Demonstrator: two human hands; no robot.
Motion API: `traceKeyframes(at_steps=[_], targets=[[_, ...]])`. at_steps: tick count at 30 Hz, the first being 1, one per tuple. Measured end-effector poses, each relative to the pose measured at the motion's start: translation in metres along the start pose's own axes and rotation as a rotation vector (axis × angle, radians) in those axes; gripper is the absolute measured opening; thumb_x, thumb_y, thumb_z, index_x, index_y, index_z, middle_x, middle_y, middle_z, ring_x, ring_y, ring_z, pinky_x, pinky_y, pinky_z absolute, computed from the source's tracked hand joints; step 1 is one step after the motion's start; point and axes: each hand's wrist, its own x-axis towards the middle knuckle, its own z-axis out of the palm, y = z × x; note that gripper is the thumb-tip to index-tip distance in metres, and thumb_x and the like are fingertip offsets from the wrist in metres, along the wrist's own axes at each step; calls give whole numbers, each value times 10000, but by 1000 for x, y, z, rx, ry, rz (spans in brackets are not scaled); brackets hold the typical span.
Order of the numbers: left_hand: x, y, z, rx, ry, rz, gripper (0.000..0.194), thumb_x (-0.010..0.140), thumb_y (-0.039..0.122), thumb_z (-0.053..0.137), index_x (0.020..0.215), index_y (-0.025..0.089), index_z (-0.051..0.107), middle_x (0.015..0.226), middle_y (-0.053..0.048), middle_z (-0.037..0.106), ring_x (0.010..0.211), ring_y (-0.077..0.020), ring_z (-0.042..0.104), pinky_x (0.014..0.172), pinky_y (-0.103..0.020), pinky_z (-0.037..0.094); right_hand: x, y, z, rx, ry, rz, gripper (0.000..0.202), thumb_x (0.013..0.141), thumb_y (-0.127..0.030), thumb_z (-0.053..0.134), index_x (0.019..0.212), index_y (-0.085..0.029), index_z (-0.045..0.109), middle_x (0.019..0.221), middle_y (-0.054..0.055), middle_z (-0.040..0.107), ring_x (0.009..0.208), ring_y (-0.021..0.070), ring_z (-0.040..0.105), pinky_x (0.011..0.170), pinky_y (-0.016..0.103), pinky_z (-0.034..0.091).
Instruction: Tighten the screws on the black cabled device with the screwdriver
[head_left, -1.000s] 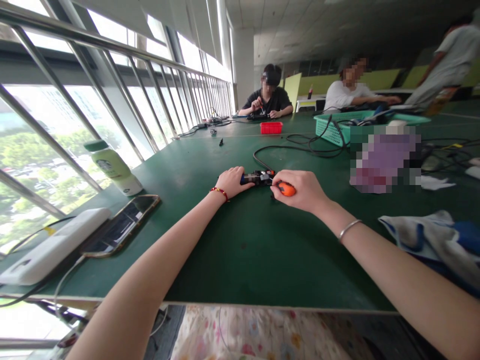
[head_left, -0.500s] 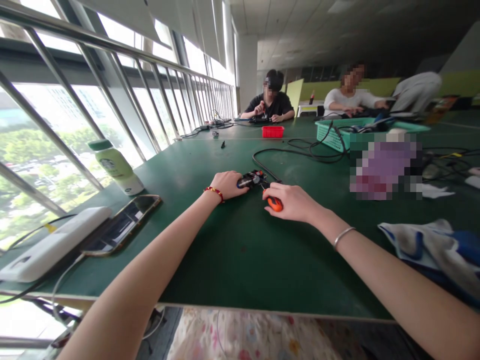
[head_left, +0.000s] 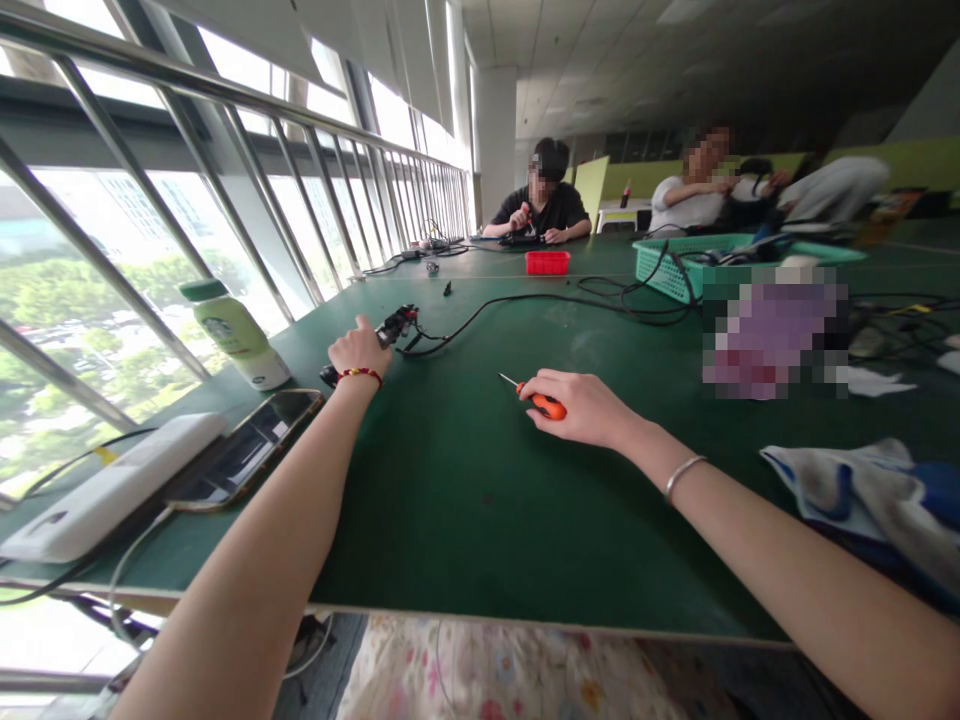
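My left hand [head_left: 360,350], with a red and yellow bracelet at its wrist, is closed around a black corded device [head_left: 397,325] on the left part of the green table. The device's far end shows small red and dark parts, and a black end sticks out near my wrist. Its middle is hidden under my fingers. In my right hand [head_left: 574,405] is a screwdriver [head_left: 549,406] with an orange and black handle. Its thin metal shaft points left, over bare table, apart from the device.
A black cable [head_left: 487,302] runs from the device to a green basket [head_left: 667,272]. Left stand a bottle [head_left: 236,335], a phone [head_left: 251,450] and a white power strip [head_left: 120,490]. A red tray [head_left: 547,263] lies ahead, a cloth [head_left: 847,490] right. Two people sit across the table [head_left: 465,540].
My left hand has carried the device left, away from the screwdriver, and its cable now stretches across the table. My right hand stays almost in place. One person across has raised their hands.
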Motion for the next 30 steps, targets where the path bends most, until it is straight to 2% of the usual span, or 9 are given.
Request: traceKeyframes(at_steps=[2, 5, 10, 14, 19, 22, 26, 28, 30], targets=[[2, -9, 1, -21, 67, -54, 538, 795, 281, 506, 1285, 75, 422, 1017, -216, 656, 965, -364, 626, 746, -418, 484, 0, 1, 1, 1, 0, 5, 198, 827, -292, 529, 988, -225, 624, 990, 21, 637, 731, 141, 587, 656, 266, 442], [5, -16, 7, 1, 152, -25, 475, 801, 196, 476, 1262, 79, 464, 1104, -218, 616, 1029, -356, 590, 798, -433, 468, 0, 1, 1, 1, 0, 14, 202, 827, -293, 527, 992, -226, 621, 1000, 18, 637, 727, 140, 587, 652, 269, 440], [6, -17, 16, 90, 82, 41, 339, 802, 117, 460, 1107, 70, 603, 1142, -213, 579, 1095, -346, 543, 868, -433, 433, 0, 0, 1, 0, -12, 27, 211, 827, -291, 527, 1003, -226, 623, 1013, 24, 642, 729, 143, 593, 649, 269, 445], [6, -18, 17, 87, 89, 48, 338, 816, 118, 450, 1116, 74, 600, 1140, -215, 571, 1095, -350, 535, 864, -440, 421, 1, 1, 1, 2, -27, 39, 234, 843, -312, 516, 1034, -228, 623, 1044, 32, 652, 751, 151, 610, 657, 273, 459], [2, -19, 12, 10, 208, 27, 370, 822, 144, 431, 1173, 111, 545, 1153, -208, 557, 1060, -347, 550, 844, -449, 416, 1, 2, 1, 8, -24, 56, 277, 873, -362, 506, 1089, -240, 630, 999, 30, 690, 770, 159, 640, 678, 280, 476], [0, -14, 6, -55, 261, 44, 344, 853, 233, 427, 1167, 143, 534, 1114, -177, 577, 985, -328, 583, 791, -413, 427, 1, 4, 0, -39, 22, 78, 279, 883, -377, 507, 1090, -242, 635, 949, 22, 701, 727, 157, 637, 659, 281, 476], [-6, 4, 0, -126, 267, 186, 365, 863, 393, 466, 1158, 189, 533, 1094, -128, 602, 892, -295, 618, 716, -356, 421, 2, 11, 2, -101, 198, 138, 225, 865, -278, 519, 1057, -222, 623, 1036, 35, 666, 754, 158, 624, 630, 266, 475], [-13, 18, 1, -119, 266, 326, 357, 855, 413, 494, 1136, 200, 547, 1083, -113, 616, 883, -281, 624, 717, -344, 413, 2, 15, 3, -113, 313, 191, 223, 853, -246, 515, 1054, -218, 607, 1039, 39, 647, 753, 161, 617, 603, 260, 467], [-22, 35, 4, -111, 253, 526, 328, 854, 415, 512, 1100, 204, 570, 1048, -103, 636, 882, -264, 625, 747, -343, 408, 1, 20, 2, -116, 412, 222, 226, 842, -225, 507, 1051, -219, 591, 1033, 43, 633, 776, 171, 614, 592, 259, 459]])
